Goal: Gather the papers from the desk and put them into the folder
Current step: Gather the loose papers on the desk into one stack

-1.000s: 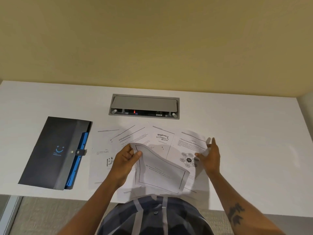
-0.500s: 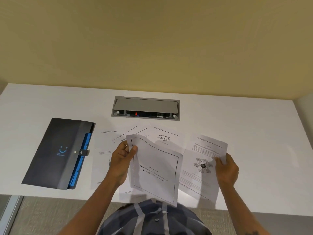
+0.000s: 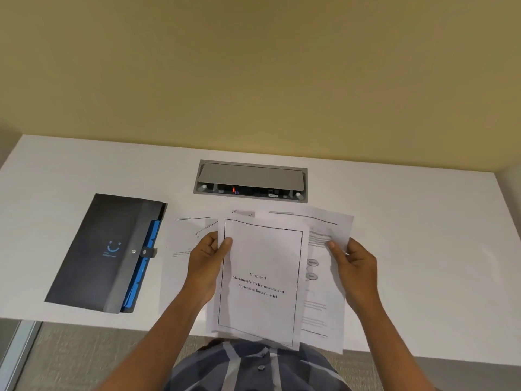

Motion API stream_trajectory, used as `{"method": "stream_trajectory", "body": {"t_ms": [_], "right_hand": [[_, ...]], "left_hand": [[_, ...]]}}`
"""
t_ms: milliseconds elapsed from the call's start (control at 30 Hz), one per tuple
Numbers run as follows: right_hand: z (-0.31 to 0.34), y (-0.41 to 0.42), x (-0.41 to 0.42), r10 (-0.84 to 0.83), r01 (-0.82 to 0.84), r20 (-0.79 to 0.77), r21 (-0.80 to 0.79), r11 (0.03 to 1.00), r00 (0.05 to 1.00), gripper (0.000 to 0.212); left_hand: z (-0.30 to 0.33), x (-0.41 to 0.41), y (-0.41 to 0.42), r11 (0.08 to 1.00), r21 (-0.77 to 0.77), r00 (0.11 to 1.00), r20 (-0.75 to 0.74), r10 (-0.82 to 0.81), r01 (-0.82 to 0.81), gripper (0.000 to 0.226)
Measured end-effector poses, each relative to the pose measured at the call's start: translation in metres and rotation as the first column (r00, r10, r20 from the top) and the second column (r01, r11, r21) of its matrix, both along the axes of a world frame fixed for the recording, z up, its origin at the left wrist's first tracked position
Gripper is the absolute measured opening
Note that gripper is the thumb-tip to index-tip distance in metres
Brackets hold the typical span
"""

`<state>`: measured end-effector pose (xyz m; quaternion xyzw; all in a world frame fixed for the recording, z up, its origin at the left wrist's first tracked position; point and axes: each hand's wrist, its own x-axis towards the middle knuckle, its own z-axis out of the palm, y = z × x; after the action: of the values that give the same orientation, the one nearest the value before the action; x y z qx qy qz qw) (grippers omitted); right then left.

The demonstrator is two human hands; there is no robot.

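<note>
My left hand (image 3: 207, 262) grips the left edge of a white title sheet (image 3: 260, 280) with a black border and "Chapter 3" printed on it, held up above the desk. My right hand (image 3: 353, 266) pinches the upper right of a second sheet (image 3: 324, 292) with text and oval diagrams, which lies partly behind the title sheet. Other papers (image 3: 191, 235) lie flat on the white desk (image 3: 423, 263) behind and left of my hands. The dark grey folder (image 3: 112, 249) with blue dividers and a snap tab lies closed at the left.
A grey cable-port hatch (image 3: 250, 180) is set into the desk behind the papers. A tan wall rises at the back. The desk's front edge runs just below my forearms, with grey carpet beneath. My striped shirt shows at the bottom.
Both hands have lifted their sheets off the desk. The right hand brought the diagram sheet left, tucking it behind the title sheet, which now hangs straight in the left hand.
</note>
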<state>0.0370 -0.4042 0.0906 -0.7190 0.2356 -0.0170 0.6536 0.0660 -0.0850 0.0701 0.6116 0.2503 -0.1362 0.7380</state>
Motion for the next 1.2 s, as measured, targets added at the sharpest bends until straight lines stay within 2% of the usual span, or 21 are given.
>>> {"method": "stream_trajectory", "body": {"t_ms": [100, 233, 333, 433, 467, 533, 600, 633, 700, 767, 800, 900, 967, 1100, 1200], "right_hand": [[-0.003, 0.025, 0.005, 0.099, -0.098, -0.01, 0.067, 0.993, 0.995, 0.021], [-0.013, 0.054, 0.008, 0.226, -0.215, -0.06, 0.147, 0.965, 0.972, 0.018], [-0.018, 0.072, 0.013, 0.291, -0.266, -0.087, 0.222, 0.938, 0.953, 0.021], [-0.023, 0.085, 0.021, 0.36, -0.333, -0.083, 0.238, 0.913, 0.929, 0.023], [-0.024, 0.088, 0.023, 0.386, -0.357, -0.083, 0.246, 0.901, 0.919, 0.024], [-0.028, 0.098, 0.032, 0.452, -0.412, -0.124, 0.251, 0.876, 0.883, 0.03], [-0.029, 0.099, 0.041, 0.481, -0.428, -0.226, 0.249, 0.869, 0.847, 0.046], [-0.031, 0.1, 0.046, 0.48, -0.425, -0.282, 0.235, 0.874, 0.831, 0.052], [-0.038, 0.107, 0.06, 0.421, -0.395, -0.336, 0.147, 0.907, 0.843, 0.046], [-0.047, 0.116, 0.077, 0.349, -0.384, -0.338, -0.042, 0.922, 0.874, 0.021], [-0.052, 0.121, 0.087, 0.344, -0.404, -0.343, -0.121, 0.907, 0.874, 0.016], [-0.056, 0.139, 0.116, 0.39, -0.514, -0.436, -0.213, 0.831, 0.811, 0.062], [-0.059, 0.149, 0.132, 0.407, -0.59, -0.49, -0.308, 0.746, 0.771, 0.084], [-0.065, 0.171, 0.157, 0.414, -0.692, -0.563, -0.491, 0.529, 0.715, 0.099], [-0.07, 0.183, 0.168, 0.375, -0.726, -0.624, -0.55, 0.412, 0.685, 0.11]], "left_hand": [[-0.001, -0.001, 0.005, 1.0, -0.001, 1.0, -0.025, 0.005, -0.005, 0.012], [-0.005, -0.004, 0.013, 0.999, 0.025, 0.996, -0.088, -0.03, 0.032, 0.01], [-0.013, -0.007, 0.02, 0.997, 0.066, 0.992, -0.126, -0.026, 0.035, 0.027], [-0.022, -0.008, 0.034, 0.994, 0.108, 0.989, -0.147, -0.003, 0.019, 0.009], [-0.025, -0.009, 0.039, 0.991, 0.133, 0.99, -0.142, -0.006, 0.025, 0.01], [-0.03, -0.011, 0.054, 0.983, 0.183, 0.989, -0.149, 0.017, 0.011, 0.025], [-0.029, -0.014, 0.059, 0.974, 0.224, 0.989, -0.14, 0.051, -0.018, 0.044], [-0.029, -0.016, 0.062, 0.969, 0.245, 0.99, -0.124, 0.071, -0.039, 0.045], [-0.029, -0.02, 0.071, 0.956, 0.273, 0.987, -0.085, 0.139, -0.112, 0.033], [-0.027, -0.025, 0.083, 0.942, 0.283, 0.977, -0.06, 0.206, -0.182, 0.024], [-0.026, -0.027, 0.09, 0.934, 0.293, 0.971, -0.056, 0.232, -0.206, 0.024], [-0.029, -0.033, 0.112, 0.921, 0.276, 0.951, -0.067, 0.302, -0.274, 0.025], [-0.031, -0.038, 0.126, 0.913, 0.266, 0.939, -0.068, 0.338, -0.309, 0.029], [-0.029, -0.051, 0.147, 0.898, 0.223, 0.92, -0.007, 0.392, -0.38, 0.038], [-0.029, -0.056, 0.158, 0.882, 0.21, 0.903, 0.008, 0.431, -0.423, 0.033]]}}
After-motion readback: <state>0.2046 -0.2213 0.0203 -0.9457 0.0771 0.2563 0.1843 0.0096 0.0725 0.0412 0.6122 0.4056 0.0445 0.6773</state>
